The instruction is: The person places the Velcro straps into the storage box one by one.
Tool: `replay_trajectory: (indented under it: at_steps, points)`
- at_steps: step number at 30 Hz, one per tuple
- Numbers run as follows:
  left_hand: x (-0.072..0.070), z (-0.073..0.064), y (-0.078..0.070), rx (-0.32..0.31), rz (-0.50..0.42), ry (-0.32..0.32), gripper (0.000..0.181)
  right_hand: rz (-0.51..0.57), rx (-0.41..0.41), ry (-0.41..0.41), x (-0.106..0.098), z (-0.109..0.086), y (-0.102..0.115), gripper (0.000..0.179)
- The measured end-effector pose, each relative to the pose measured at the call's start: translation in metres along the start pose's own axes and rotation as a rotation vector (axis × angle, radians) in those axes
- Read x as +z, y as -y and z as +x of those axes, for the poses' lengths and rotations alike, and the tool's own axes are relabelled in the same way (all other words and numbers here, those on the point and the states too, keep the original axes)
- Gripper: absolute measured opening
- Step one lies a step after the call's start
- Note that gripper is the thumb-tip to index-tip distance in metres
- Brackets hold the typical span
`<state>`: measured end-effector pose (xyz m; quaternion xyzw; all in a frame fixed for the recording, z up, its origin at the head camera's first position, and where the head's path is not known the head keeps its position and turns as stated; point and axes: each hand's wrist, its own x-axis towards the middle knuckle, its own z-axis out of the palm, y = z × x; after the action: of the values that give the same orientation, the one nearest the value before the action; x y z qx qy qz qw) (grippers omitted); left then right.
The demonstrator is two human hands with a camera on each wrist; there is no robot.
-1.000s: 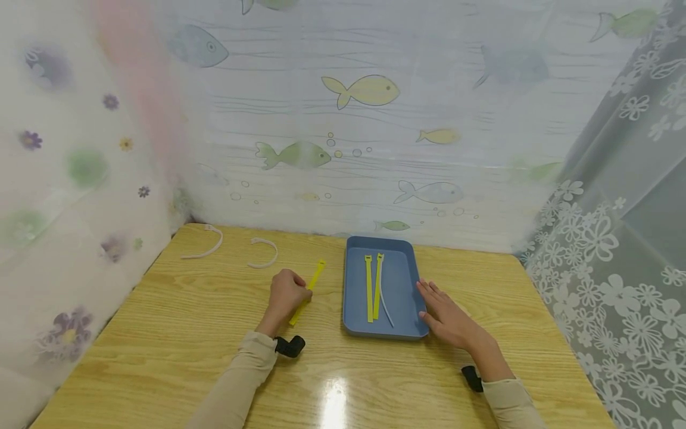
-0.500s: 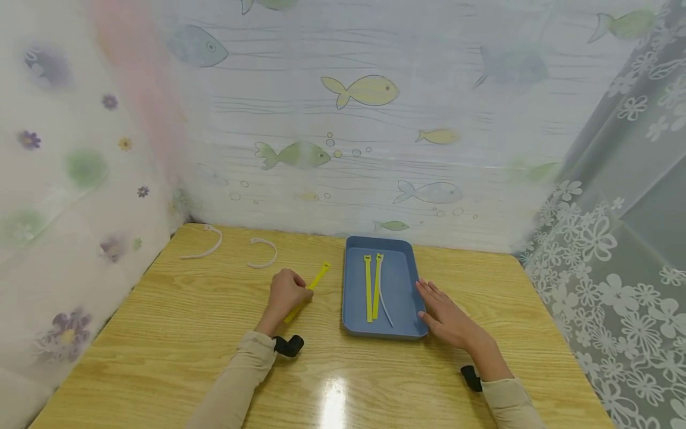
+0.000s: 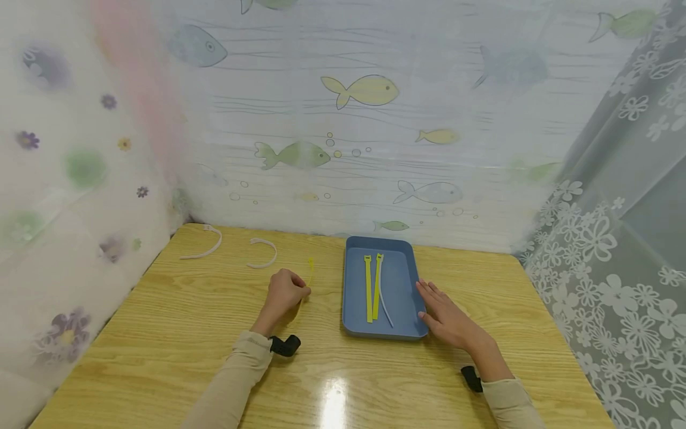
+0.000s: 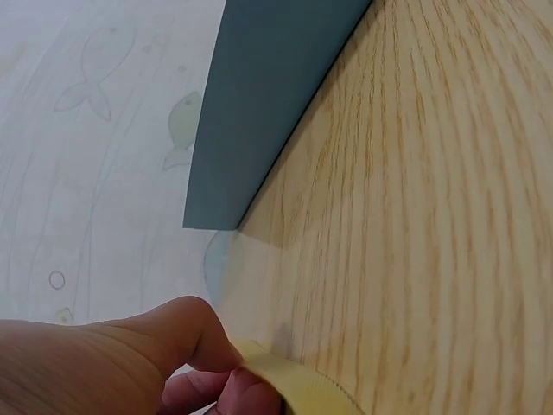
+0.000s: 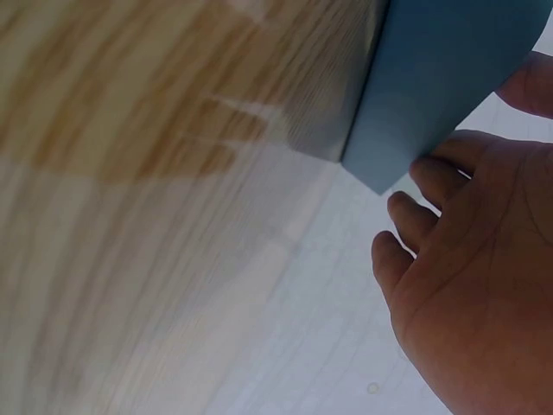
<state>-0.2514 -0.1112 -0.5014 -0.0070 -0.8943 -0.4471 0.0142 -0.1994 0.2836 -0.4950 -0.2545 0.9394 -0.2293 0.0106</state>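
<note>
My left hand (image 3: 285,295) pinches a yellow cable strap (image 3: 311,271) between thumb and fingertips, left of the blue tray (image 3: 396,332). The strap stands nearly edge-on in the head view; up close in the left wrist view, the yellow band (image 4: 311,389) bends out from under the fingertips. Inside the tray lie two more yellow straps with slotted heads, a left one (image 3: 368,292) and a right one (image 3: 377,295), beside a thin white strip (image 3: 387,310). My right hand (image 3: 447,316) rests against the tray's right wall, its fingers nearly straight.
Two curved white straps lie on the wooden table (image 3: 161,333) at the back left: a longer one (image 3: 217,243) and a shorter one (image 3: 275,250). A fish-printed curtain (image 3: 300,196) hangs along the back edge. Floral curtains flank both sides.
The yellow strap in my left hand has turned from lying flat and slanted right to nearly edge-on, its head swinging left. That hand shifted slightly left. My right hand and the tray stayed put.
</note>
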Motion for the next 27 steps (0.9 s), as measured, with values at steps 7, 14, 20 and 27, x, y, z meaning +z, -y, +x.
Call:
replay_trajectory:
  at_steps: [7, 14, 20, 27]
  points:
    - [-0.001, 0.001, 0.003, -0.015, -0.034, 0.017, 0.006, -0.021, -0.018, -0.018, -0.001, -0.001, 0.001, 0.062]
    - [-0.004, 0.002, 0.009, -0.065, -0.155, 0.056, 0.011, -0.010, -0.002, -0.004, -0.002, -0.001, 0.001, 0.062]
    - [-0.006, 0.004, 0.015, -0.099, -0.237, 0.081, 0.014, -0.008, 0.010, 0.011, -0.003, -0.001, 0.002, 0.062]
    - [-0.008, 0.006, 0.018, -0.140, -0.323, 0.122, 0.021, -0.003, 0.008, 0.011, -0.004, -0.001, 0.003, 0.062]
